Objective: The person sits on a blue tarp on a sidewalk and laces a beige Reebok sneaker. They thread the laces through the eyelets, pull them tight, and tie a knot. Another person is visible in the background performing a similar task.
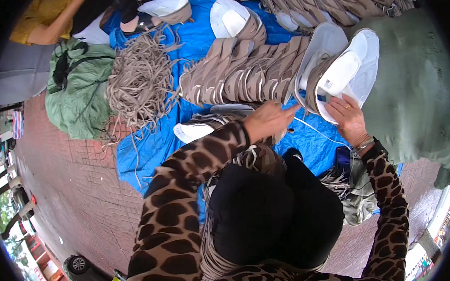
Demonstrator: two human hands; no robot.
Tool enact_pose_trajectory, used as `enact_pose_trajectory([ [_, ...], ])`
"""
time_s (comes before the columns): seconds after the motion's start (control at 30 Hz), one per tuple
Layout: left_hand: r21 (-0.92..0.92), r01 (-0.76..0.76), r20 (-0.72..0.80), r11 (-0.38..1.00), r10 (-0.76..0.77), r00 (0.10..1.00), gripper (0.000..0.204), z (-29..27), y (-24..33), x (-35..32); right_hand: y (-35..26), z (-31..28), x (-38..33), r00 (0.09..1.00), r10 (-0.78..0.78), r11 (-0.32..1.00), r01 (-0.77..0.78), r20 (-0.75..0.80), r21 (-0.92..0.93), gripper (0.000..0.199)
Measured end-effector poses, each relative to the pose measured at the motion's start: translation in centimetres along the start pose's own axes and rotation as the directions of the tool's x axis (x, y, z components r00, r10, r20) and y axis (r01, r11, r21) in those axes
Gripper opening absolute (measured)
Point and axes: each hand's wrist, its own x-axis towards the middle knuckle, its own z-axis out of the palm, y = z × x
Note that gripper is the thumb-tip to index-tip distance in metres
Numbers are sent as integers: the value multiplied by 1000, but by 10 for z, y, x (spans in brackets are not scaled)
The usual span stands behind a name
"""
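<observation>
My right hand point(348, 113) grips the lower edge of a shoe upper point(340, 74) with a white lining and brown outside, its fingers curled over the rim. Another white-lined upper point(327, 41) stands against it on the left. My left hand point(271, 121) is closed, its fingertips near the bottom edge of the uppers; whatever it pinches is too small to tell. A thin white cord point(319, 130) runs across the blue tarp point(315, 148) between my hands. A long row of nested brown uppers point(246, 72) lies just beyond my left hand.
A heap of brown laces point(141, 81) and a green bag point(78, 93) lie to the left. A large green sack point(412, 88) bulges at the right. More uppers point(330, 0) are piled at the back. Another person's arm point(56, 27) shows at the upper left.
</observation>
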Motion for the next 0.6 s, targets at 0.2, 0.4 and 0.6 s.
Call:
enact_pose_trajectory([
  [0.2,11,193,-150,981,-190,970,20,23,-51,-6,10,76,20,999,-43,964,40,6,262,45],
  [0.4,-208,126,-132,970,-156,979,28,8,-56,-36,28,173,61,999,15,883,4,-37,470,43],
  [0.6,-540,194,-48,819,-260,964,36,12,6,-102,6,161,56,962,271,911,-245,-32,331,44],
])
